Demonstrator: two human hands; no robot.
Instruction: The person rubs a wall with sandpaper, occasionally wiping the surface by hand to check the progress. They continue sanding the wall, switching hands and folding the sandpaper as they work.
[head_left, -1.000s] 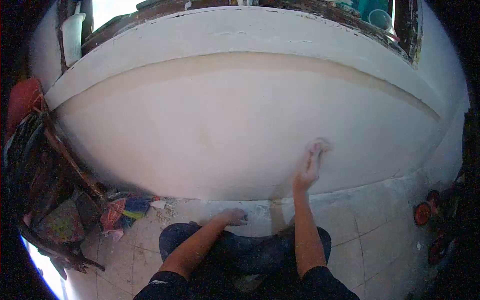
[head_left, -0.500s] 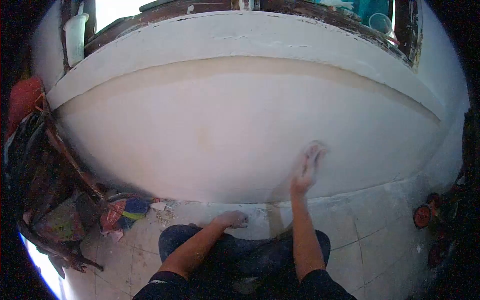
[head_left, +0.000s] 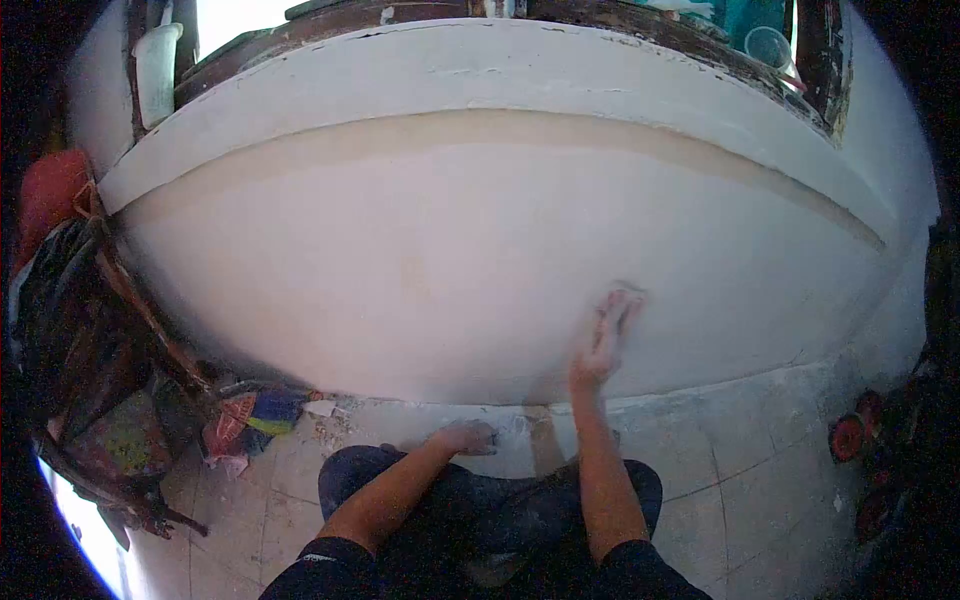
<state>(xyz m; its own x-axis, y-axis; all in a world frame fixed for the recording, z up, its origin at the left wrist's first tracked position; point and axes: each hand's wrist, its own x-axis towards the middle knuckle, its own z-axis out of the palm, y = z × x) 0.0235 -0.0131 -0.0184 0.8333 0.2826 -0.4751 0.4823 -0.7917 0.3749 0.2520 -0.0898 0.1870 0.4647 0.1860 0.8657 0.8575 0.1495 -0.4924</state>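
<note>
A pale, smooth wall (head_left: pixel 450 230) fills the middle of the view, with a faint yellowish patch left of centre. Against its lower right part lies my right hand (head_left: pixel 607 330), blurred by motion, its fingers pressed round something pale that I cannot make out. My left hand (head_left: pixel 466 438) rests by my knee, low in front of the wall's foot. Its fingers are curled, and a small greyish thing seems to show at their tips, too unclear to name.
A ledge (head_left: pixel 480 65) runs above the wall, with a white container (head_left: pixel 157 75) at left and a clear cup (head_left: pixel 767 48) at right. Dark bags and a red bundle (head_left: pixel 55 195) stand left. Red wheels (head_left: pixel 846 437) show right, on the tiled floor (head_left: pixel 660 450).
My right hand has shifted slightly to the left along the wall. My left hand stays in nearly the same place, and the whole view has moved a little.
</note>
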